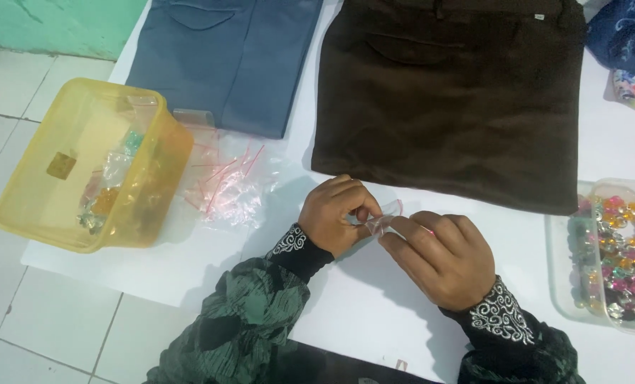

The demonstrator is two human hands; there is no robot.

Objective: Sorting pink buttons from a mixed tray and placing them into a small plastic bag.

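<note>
Pinched between left hand (334, 215) and right hand (442, 257), both grasping a small clear zip bag (383, 217) above the white sheet (360, 306) just below the brown trousers (459, 99); likely featherlight, limp, slippery film, best gripped at its sealed top edge

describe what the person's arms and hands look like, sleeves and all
Both hands, left hand and right hand, are bare, no rings visible. Long dark green sleeves with a black mottled print end in black cuffs bearing white swirling embroidery.
</note>
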